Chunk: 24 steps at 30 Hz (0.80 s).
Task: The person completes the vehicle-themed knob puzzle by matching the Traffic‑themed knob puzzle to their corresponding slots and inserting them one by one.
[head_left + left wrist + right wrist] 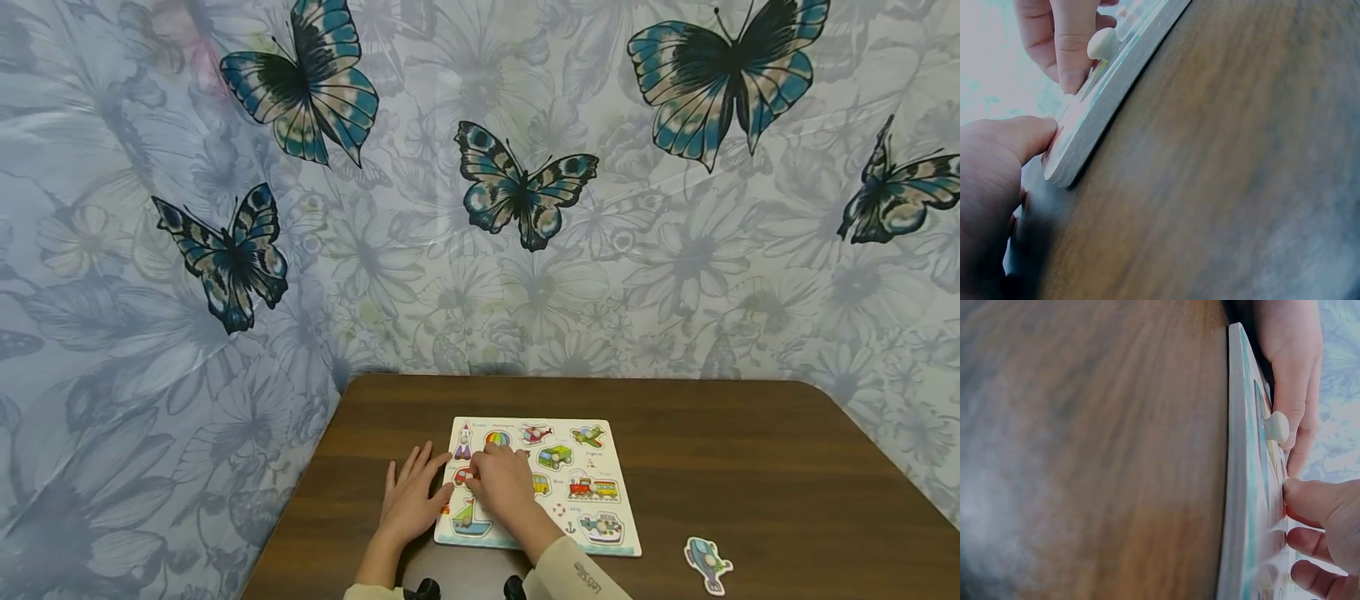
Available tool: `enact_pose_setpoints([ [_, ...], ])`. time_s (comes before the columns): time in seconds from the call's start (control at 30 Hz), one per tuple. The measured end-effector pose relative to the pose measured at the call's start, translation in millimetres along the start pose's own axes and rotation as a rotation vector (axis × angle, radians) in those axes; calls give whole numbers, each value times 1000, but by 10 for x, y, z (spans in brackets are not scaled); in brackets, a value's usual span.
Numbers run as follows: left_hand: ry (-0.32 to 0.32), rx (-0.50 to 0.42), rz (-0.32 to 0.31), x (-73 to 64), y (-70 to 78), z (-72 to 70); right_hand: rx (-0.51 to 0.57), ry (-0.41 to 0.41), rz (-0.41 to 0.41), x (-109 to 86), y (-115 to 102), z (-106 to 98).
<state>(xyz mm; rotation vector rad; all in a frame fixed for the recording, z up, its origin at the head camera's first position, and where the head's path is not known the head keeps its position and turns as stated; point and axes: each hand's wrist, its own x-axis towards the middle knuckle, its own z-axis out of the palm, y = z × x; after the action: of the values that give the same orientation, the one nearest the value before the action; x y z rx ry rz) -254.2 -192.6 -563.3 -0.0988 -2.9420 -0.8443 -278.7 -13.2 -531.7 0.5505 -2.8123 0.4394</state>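
A white puzzle board (pixel 630 533) with vehicle pictures lies flat on the table. My left hand (pixel 410 498) is at its left edge, fingers spread and straight, its thumb touching the rim. Above the board's left half is my right hand (pixel 506 490), fingers bent downward. Thumb and forefinger pinch a red car piece (pixel 462 476), partly hidden by them; a red edge shows under the thumb in the right wrist view. The sailboat piece (pixel 470 522) sits just below, its pale round knob (pixel 1277 427) standing up.
To the board's right lies a loose blue-grey, white-edged piece (pixel 707 565) on the brown wooden table (pixel 750 467). More pictures on the board include a train (pixel 593 489), a green vehicle (pixel 555 457) and a ship (pixel 602 527). Behind hangs a butterfly-patterned cloth (pixel 480 308).
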Motion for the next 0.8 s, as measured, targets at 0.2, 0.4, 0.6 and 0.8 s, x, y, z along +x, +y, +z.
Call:
enact_pose_setpoints([
  [0.2, 4, -3, 8, 9, -4, -5, 35, -12, 6, -14, 29, 12],
  [0.4, -2, -9, 17, 5, -9, 14, 78, -18, 8, -52, 67, -19],
  [0.6, 7, -16, 28, -2, -20, 36, 71, -4, -1, -89, 95, -19],
  [0.8, 20, -10, 29, -1, -32, 20, 101, 19, 3, -118, 111, -44],
])
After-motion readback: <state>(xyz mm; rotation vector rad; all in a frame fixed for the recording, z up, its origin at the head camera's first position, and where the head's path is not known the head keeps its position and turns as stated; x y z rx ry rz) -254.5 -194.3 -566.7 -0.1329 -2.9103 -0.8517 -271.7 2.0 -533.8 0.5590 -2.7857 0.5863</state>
